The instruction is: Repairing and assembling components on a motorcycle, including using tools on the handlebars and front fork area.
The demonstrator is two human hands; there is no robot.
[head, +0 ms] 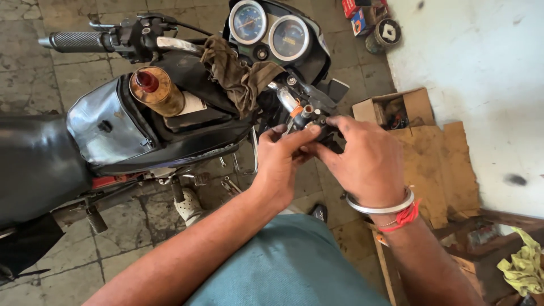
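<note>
A black motorcycle (113,136) stands in front of me, seen from above. Both hands meet at its right handlebar end, where a black switch housing (330,136) sits beside an orange and silver fitting (299,110). My left hand (280,161) pinches the housing from the left with thumb and fingers. My right hand (365,161), with a silver bangle and red thread at the wrist, covers the housing from the right. The part under my fingers is mostly hidden.
A dirty brown rag (238,71) lies over the handlebar below twin gauges (269,31). A brass-coloured can (158,90) rests on the tank bag. An open cardboard box (396,110) and flattened cardboard lie right. A yellow cloth (524,266) sits at the lower right.
</note>
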